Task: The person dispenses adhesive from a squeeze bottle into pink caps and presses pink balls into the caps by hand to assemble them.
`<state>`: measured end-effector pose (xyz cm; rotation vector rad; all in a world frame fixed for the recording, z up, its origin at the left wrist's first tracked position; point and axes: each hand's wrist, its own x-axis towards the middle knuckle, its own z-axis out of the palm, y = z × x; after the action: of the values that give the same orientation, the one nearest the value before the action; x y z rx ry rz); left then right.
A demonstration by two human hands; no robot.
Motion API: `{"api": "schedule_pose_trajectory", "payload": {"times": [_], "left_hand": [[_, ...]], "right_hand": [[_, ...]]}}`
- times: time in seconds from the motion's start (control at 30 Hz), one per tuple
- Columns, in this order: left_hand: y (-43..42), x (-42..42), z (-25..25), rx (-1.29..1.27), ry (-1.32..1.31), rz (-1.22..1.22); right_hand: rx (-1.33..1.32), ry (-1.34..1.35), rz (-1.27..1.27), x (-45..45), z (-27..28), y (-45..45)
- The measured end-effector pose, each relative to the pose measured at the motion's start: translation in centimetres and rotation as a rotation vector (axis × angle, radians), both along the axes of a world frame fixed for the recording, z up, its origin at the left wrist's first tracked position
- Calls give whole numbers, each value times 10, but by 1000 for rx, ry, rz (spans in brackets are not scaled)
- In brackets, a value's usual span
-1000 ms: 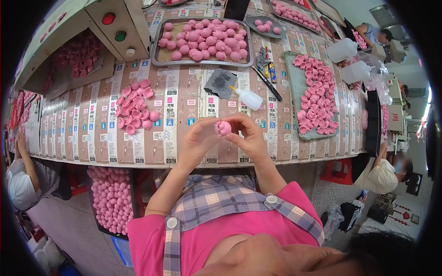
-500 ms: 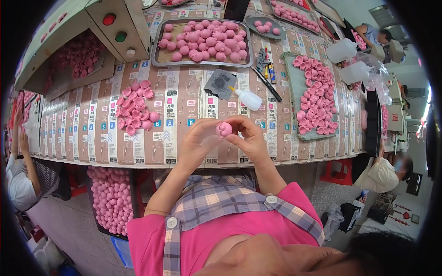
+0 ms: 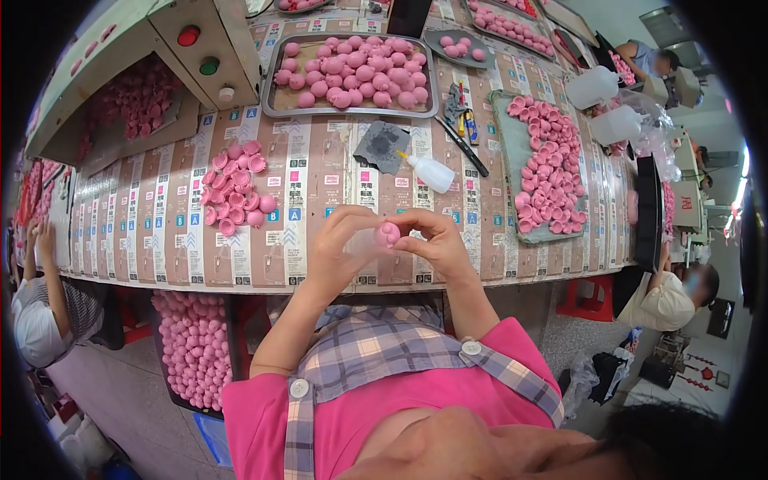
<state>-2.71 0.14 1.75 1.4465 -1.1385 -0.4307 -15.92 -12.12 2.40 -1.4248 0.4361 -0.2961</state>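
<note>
A small pink ball [image 3: 387, 235] with raised round bumps on its near face is held up over the front edge of the table. My right hand [image 3: 437, 242] pinches it from the right between thumb and fingers. From the other side my left hand [image 3: 339, 244] curls round it, fingertips against its upper left; its thumb is hard to make out. Beyond my hands lie a white squeeze bottle [image 3: 433, 174] with a yellow tip and a dark grey cloth [image 3: 382, 146]. Left of them, a loose pile of pink half shells [image 3: 230, 186] rests on the table.
A metal tray [image 3: 270, 102] of pink balls stands at the back. To the right, a green-edged tray [image 3: 526, 238] holds pink half shells. A black pen [image 3: 464, 147] lies between. A machine [image 3: 228, 48] with buttons stands at left; a bin [image 3: 236, 336] of pink balls sits below the table.
The pink ball has turned between my fingers, so its bumps now face toward me. My hands have stayed in nearly the same place. At far left, another person's hands have shifted slightly.
</note>
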Motion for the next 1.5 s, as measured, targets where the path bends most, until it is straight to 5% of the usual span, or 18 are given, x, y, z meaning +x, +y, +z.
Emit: {"api": "schedule_pose_trajectory", "payload": {"times": [0.5,0.73,0.93,1.33,1.5], "left_hand": [[-5,4,1,-20,-294,-28],[-5,5,-2,30,-188,-70],[-5,5,2,16,-128,-79],[-8,5,1,-50,-154,-70],[-10,7,3,-96,-194,-78]], "right_hand": [[84,-18,134,7,-5,4],[-222,-79,109,6,-6,0],[-95,-150,33,10,-17,9],[-442,-146,-90,14,-4,15],[-382,-162,-127,14,-5,19]]}}
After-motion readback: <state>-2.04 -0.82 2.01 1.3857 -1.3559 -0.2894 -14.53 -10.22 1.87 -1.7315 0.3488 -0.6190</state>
